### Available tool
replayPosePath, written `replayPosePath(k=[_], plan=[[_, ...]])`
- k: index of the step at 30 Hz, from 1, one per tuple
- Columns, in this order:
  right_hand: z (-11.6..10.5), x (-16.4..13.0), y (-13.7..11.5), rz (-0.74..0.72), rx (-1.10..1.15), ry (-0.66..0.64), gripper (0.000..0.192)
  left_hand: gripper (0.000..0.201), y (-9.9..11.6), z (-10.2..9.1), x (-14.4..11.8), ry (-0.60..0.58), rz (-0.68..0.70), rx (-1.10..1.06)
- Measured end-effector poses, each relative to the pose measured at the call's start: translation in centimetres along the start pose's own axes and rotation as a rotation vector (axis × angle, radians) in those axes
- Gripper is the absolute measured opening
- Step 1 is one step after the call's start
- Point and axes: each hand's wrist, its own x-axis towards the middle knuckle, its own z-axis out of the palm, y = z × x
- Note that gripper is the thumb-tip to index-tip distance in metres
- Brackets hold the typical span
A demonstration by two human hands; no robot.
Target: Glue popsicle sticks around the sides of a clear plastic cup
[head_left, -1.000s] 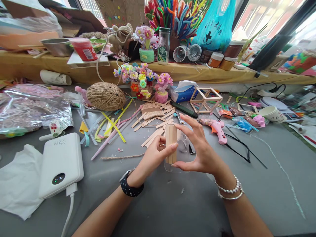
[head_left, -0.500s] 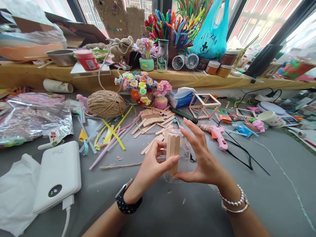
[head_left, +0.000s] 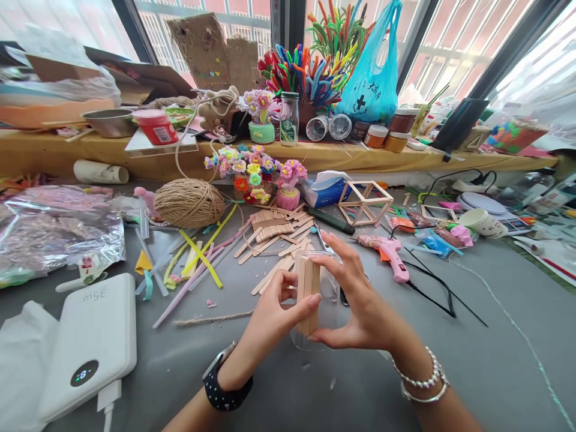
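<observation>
In the middle of the head view, my left hand [head_left: 281, 306] is closed on a small block of craft sticks [head_left: 308, 288], held upright, with the thumb across its front. My right hand [head_left: 355, 300] spans the same block: its index fingertip meets the top end and its thumb the bottom end, the other fingers stretched upward. Behind the block is a clear plastic tray [head_left: 330, 312], partly hidden by my hands. Loose craft sticks [head_left: 272, 231] lie in a heap just beyond.
A pink glue gun [head_left: 389, 255] with a black cord lies right. Behind it stands a stick-built cube frame [head_left: 366, 201]. A twine ball [head_left: 189, 203], yellow strips [head_left: 202, 252] and a white power bank [head_left: 94, 342] are left. A cluttered ledge [head_left: 216, 163] runs along the back.
My right index finger has come down onto the block's top end; before, it was apart from it. The block has turned slightly, showing more of its side. The view has tilted up a little.
</observation>
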Motion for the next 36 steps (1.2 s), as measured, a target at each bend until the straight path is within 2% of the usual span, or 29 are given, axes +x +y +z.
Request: replayPosePath(k=[6,9,11,13,17,19,23,27,31,36], plan=[[0.1,-0.1,0.0,-0.010,-0.021,-0.038,0.085,0.046,-0.8,0.1,0.4,-0.025,-0.024,-0.047],[0.1,-0.1,0.0,-0.012,-0.048,-0.111,0.087,0.050,-0.5,0.2,0.5,-0.075,-0.019,-0.095],[0.1,-0.1,-0.1,-0.015,-0.052,-0.111,0.088,0.050,-0.1,0.2,0.4,-0.088,-0.021,-0.124],[0.2,-0.1,-0.2,-0.025,-0.042,-0.073,0.090,0.050,0.3,0.2,0.3,-0.054,-0.043,-0.174],[0.8,0.0,-0.5,-0.010,-0.040,-0.003,0.099,0.051,0.6,-0.1,0.2,0.091,-0.034,-0.351],[1.3,0.0,-0.6,0.022,-0.054,0.043,0.094,0.052,0.5,-0.3,0.3,0.116,-0.012,-0.430],[2.0,0.1,-0.5,0.087,0.018,0.126,0.071,0.053,0.3,-0.6,0.4,0.067,-0.001,-0.508],[2.0,0.1,0.0,0.117,0.075,0.156,0.068,0.046,0.9,-0.4,0.2,0.079,-0.007,-0.511],[1.8,0.1,0.4,0.076,0.031,0.144,0.067,0.049,1.4,0.1,0.1,0.162,-0.014,-0.493],[1.7,0.0,0.3,-0.021,-0.107,0.141,0.061,0.053,1.2,0.2,0.3,0.183,-0.009,-0.458]])
